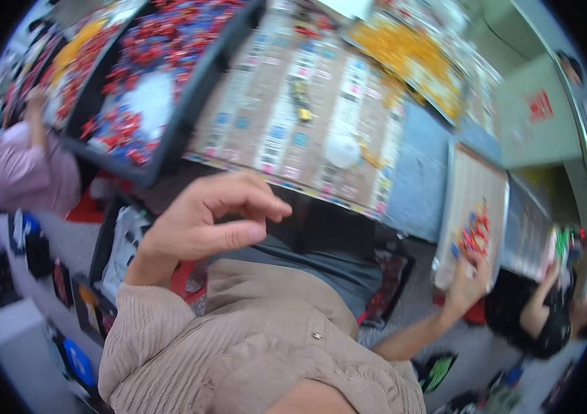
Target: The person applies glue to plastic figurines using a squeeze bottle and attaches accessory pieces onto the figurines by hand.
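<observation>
My left hand [214, 214] hangs in the air in front of the table's near edge. Its fingers are curled, the thumb stands apart from them, and nothing shows between. Off to the right, my right hand [467, 279] reaches into the near end of a shallow tray [453, 207] with a light brown bottom. Its bent fingertips meet a small heap of red, blue and yellowish pieces [474, 233]. What lies between those fingers is too small to make out.
Printed strips cover the table [245, 114]; a white round thing [341, 150] and a small black-and-yellow object [300, 100] lie there. A dark bin [190, 103] of red and blue pieces stands left, a tray of yellow pieces [407, 55] behind. Co-workers sit left [31, 165] and right [538, 310].
</observation>
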Motion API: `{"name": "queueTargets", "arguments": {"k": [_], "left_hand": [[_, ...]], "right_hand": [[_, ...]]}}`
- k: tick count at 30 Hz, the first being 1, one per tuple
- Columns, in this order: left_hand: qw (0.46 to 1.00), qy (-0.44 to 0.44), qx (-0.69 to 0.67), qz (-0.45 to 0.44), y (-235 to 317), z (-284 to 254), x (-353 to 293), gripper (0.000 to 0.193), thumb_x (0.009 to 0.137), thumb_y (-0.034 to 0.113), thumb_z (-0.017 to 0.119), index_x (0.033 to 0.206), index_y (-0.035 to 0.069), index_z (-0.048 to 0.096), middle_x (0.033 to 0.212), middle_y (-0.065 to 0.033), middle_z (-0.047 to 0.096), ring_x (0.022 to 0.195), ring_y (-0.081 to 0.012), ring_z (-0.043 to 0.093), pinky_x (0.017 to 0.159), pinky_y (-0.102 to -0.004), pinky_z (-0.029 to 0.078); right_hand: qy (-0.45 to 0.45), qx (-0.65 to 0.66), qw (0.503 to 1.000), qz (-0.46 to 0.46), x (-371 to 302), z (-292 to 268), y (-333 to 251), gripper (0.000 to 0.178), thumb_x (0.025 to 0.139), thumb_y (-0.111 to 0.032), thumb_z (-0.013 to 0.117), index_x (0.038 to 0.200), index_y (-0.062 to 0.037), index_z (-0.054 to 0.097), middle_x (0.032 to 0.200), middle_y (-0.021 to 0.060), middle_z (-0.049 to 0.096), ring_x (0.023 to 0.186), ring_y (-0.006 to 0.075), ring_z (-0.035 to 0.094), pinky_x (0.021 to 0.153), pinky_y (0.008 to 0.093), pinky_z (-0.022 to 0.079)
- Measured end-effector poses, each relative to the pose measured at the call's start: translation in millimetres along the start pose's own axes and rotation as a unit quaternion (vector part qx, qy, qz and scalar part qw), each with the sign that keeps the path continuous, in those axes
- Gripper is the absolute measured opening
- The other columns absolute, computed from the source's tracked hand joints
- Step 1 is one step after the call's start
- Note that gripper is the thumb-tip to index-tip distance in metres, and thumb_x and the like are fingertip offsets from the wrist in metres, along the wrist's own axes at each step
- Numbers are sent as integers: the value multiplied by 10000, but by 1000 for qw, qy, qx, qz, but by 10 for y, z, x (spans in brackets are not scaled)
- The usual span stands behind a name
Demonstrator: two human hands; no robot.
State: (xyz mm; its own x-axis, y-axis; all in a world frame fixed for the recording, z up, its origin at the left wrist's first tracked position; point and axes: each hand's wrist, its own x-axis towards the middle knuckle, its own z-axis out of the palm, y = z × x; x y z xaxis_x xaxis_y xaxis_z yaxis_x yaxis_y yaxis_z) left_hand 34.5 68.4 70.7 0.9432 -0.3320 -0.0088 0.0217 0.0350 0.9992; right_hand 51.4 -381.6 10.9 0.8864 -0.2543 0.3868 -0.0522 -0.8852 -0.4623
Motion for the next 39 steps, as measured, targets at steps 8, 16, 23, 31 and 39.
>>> {"name": "queueTargets", "arguments": {"k": [8, 16, 23, 31, 39], "left_hand": [[813, 338, 472, 44, 325, -1399, -327, 202, 848, -10, 585, 1039, -8, 652, 919, -34, 585, 809, -111, 569, 745, -214, 443], [726, 202, 609, -246, 142, -2325, -353, 228, 835, 126, 619, 1010, -19, 636, 879, -149, 648, 780, -219, 625, 721, -319, 494], [709, 177, 653, -199, -107, -2401, -211, 362, 795, 132, 624, 1143, 34, 628, 882, -152, 654, 867, -255, 646, 785, -343, 500], [806, 252, 488, -220, -100, -2487, 68, 347, 764, 15, 603, 1108, 22, 644, 1062, -127, 606, 979, -234, 606, 841, -357, 479], [654, 160, 733, -99, -185, -2566, 305, 375, 763, 26, 651, 1137, 41, 621, 1074, -175, 599, 1071, -344, 563, 939, -394, 444]], "right_hand": [[-1, 108, 994, -14, -98, -43, -586, 101, 831, 27, 611, 932, 39, 617, 926, 97, 603, 917, 203, 549, 868, 326, 427], [-101, 191, 971, -98, -250, 113, -979, 97, 797, 43, 638, 891, 29, 619, 887, 106, 603, 851, 220, 581, 807, 321, 453], [-153, 240, 953, -107, -331, 198, -1166, 96, 793, 33, 660, 884, 25, 631, 867, 111, 619, 823, 220, 596, 757, 310, 468], [-166, 262, 944, -111, -327, 249, -1237, 110, 779, 40, 673, 884, 21, 647, 853, 112, 624, 807, 220, 600, 735, 314, 474], [-186, 257, 940, -124, -357, 276, -1292, 87, 795, 29, 653, 878, 31, 628, 856, 107, 618, 811, 199, 594, 751, 288, 462]]}}
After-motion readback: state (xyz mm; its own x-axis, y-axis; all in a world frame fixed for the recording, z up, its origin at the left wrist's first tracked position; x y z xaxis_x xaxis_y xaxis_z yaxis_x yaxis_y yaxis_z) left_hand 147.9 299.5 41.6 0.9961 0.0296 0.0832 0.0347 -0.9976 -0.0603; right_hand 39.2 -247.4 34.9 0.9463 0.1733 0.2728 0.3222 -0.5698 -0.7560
